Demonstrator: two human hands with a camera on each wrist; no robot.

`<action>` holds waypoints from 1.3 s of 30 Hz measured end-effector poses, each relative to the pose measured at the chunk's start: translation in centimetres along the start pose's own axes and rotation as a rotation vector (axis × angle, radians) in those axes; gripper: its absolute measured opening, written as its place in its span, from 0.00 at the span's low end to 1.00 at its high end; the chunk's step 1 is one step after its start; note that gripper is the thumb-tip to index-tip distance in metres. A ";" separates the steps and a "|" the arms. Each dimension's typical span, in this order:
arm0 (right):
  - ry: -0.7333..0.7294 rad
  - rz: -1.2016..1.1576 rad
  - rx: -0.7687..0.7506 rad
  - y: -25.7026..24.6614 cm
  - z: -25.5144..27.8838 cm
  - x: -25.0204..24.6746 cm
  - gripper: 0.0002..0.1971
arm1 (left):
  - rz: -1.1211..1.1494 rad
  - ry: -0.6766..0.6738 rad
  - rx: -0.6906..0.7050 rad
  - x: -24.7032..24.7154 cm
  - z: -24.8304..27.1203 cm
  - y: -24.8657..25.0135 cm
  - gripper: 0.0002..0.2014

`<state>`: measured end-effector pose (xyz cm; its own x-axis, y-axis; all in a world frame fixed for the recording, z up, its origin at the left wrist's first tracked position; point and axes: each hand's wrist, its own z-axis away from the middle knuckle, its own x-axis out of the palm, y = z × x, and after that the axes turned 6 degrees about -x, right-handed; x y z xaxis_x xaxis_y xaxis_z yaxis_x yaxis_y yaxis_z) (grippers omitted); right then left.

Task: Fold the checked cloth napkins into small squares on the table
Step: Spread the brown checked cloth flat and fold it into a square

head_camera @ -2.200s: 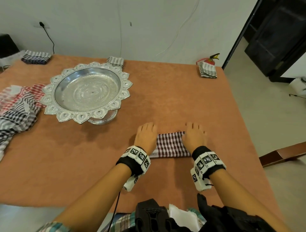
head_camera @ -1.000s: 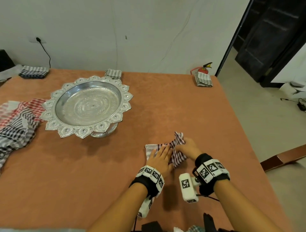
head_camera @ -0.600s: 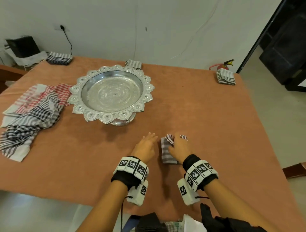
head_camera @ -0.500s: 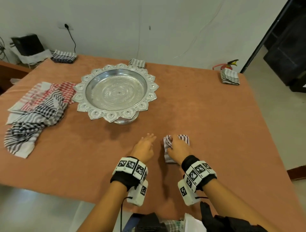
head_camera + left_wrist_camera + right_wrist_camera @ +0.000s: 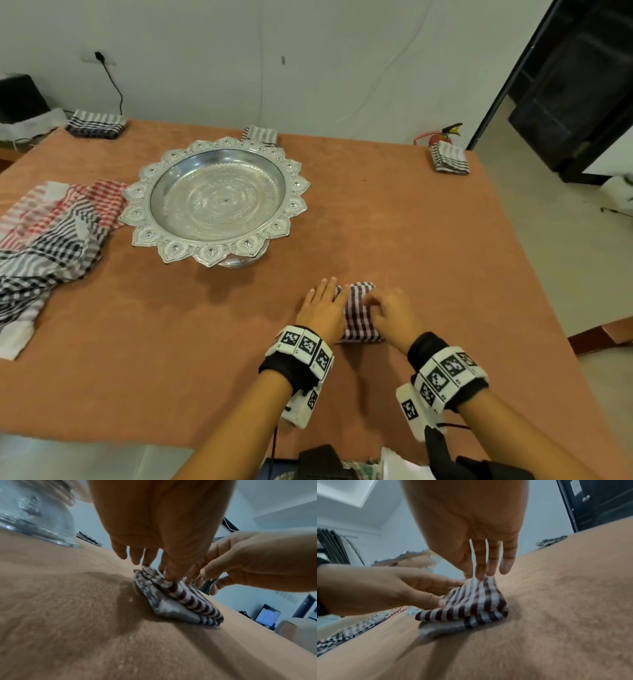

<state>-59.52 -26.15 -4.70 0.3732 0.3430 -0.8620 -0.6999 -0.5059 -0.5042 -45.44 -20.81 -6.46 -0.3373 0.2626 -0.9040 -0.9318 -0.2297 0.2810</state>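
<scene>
both hands flat, left hand (image 5: 323,310) and right hand (image 5: 394,313), fingers straight on the napkin (image 5: 358,320), so i'd press the crease down before letting go

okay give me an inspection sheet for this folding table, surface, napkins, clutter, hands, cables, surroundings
Surface: table under an orange-brown cloth.
Job's things: maroon checked napkin folded small at the near edge; three folded napkins along the far edge; unfolded pile on the left.
Clutter: silver pedestal tray.
Hands: left hand and right hand with straight fingers touching the maroon napkin.
Cables: black plug lead on the wall; thin wall wires.
Surroundings: red fire extinguisher, dark doorway.
</scene>
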 end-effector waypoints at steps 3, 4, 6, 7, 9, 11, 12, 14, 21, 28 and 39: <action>-0.056 0.113 0.051 0.1 0.0 1.6 0.19 | -0.056 -0.029 -0.045 0.3 -0.3 -0.3 0.32; -0.105 0.143 0.072 0.1 -0.1 2.1 0.22 | -0.064 -0.042 -0.060 0.3 -0.3 -0.4 0.33; -0.145 0.179 0.109 0.1 -0.4 2.6 0.26 | -0.081 -0.073 -0.088 0.3 -0.3 -0.4 0.33; -0.140 0.166 0.136 0.1 -0.5 2.6 0.27 | -0.088 -0.086 -0.097 0.3 -0.2 -0.2 0.34; -0.126 0.110 0.231 0.2 -0.7 2.0 0.29 | -0.088 -0.091 -0.106 0.3 -0.1 0.3 0.35; -0.089 -0.013 0.358 0.3 -1.1 1.3 0.32 | -0.051 -0.083 -0.117 0.1 -0.1 0.7 0.36; -0.064 -0.114 0.416 0.3 -1.2 0.8 0.33 | -0.017 -0.089 -0.124 -0.1 -0.2 0.8 0.36; -0.091 -0.316 0.476 0.4 -1.7 0.3 0.28 | 0.096 -0.144 -0.150 -0.5 -0.2 1.1 0.38; -0.051 -0.745 0.554 2.7 1.1 -1.1 0.19 | 0.271 -0.213 -0.076 0.1 -1.0 3.7 0.38; 0.034 -0.665 0.600 10.2 9.4 -6.0 0.25 | 0.165 -0.205 0.129 2.3 -0.2 14.2 0.32; 0.076 -0.449 0.502 20.1 19.7 -7.5 0.29 | -0.064 -0.201 0.131 9.1 2.6 26.4 0.31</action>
<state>-88.39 -23.32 -7.41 0.7231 0.3677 -0.5847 -0.6578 0.1081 -0.7454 -73.49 -22.04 -6.41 -0.2844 0.4572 -0.8427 -0.9572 -0.0867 0.2761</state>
